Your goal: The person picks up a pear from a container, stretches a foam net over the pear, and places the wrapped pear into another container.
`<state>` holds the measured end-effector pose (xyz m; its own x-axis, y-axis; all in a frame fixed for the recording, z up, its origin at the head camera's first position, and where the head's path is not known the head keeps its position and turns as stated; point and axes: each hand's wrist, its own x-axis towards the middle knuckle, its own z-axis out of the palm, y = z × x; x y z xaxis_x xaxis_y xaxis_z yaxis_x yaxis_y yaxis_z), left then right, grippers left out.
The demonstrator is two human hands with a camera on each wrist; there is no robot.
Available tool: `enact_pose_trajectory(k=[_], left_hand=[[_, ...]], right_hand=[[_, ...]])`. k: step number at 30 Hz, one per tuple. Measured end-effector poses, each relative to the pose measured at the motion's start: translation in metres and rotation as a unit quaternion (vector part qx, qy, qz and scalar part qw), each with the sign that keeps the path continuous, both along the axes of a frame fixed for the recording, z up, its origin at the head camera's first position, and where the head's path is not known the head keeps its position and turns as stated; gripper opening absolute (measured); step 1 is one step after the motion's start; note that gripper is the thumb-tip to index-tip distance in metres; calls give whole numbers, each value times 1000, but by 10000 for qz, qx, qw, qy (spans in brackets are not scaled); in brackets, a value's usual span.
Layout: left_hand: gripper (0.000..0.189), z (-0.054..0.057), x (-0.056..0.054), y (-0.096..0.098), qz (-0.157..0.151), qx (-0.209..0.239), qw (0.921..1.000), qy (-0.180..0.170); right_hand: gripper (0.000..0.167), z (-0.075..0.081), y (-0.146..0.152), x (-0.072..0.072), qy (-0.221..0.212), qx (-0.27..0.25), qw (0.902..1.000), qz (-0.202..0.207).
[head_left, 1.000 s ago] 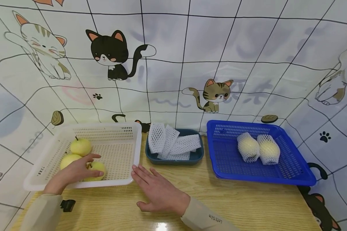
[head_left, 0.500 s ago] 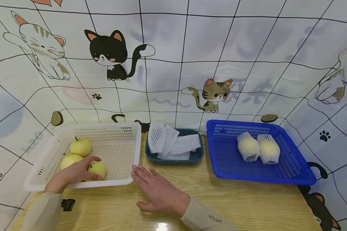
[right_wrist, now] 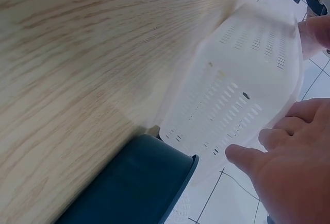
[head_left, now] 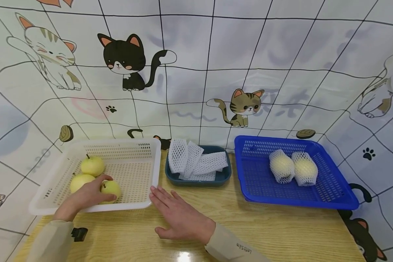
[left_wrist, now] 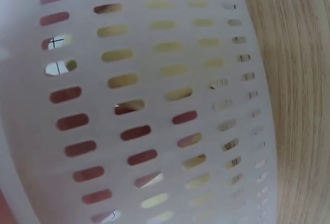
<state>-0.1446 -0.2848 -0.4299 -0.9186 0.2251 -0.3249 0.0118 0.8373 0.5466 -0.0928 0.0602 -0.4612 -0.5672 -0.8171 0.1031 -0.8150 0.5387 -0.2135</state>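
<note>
Your left hand (head_left: 86,194) curls thumb and fingers round one yellow pear (head_left: 112,190), gripping it inside white basket (head_left: 137,183) at left of frame. Two other pears (head_left: 92,166) sit beside it, up and to left; three in that basket. Your right hand (head_left: 183,220), lower centre, keeps fingers straight, fingertips at basket's lower-right corner. One teal tray (head_left: 199,183), centre: at least three foam nets (head_left: 178,156), overlap hides exact count. One blue basket (head_left: 252,174), right: two net-wrapped pears (head_left: 281,167).
</note>
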Motion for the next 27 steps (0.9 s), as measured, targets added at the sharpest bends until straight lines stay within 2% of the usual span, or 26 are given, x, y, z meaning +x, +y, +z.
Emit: enact_pose_trajectory(k=[5,10,14,17,21,24,27], left_hand=[[75,1,2,1,171,-21,9993,323],[73,0,2,4,425,13,9935,1058],[73,4,5,7,666,54,9860,1530],[72,10,8,12,784,157,9789,1881],[71,20,14,26,796,437,9645,2478],[70,29,18,41,733,700,9567,2729],[70,36,22,58,642,884,9543,2783]], right_hand=[[94,0,0,-1,-176,-124,9998,-2],[91,-1,3,-1,-342,-278,9990,-45],[89,4,11,-2,-642,-701,9954,-95],[86,11,20,-4,-924,-1171,9885,-242],[80,18,34,-7,-1177,-1821,9747,-547],[76,22,45,-9,-1207,-2193,9643,-863],[72,24,57,-10,-1173,-2442,9555,-1170]])
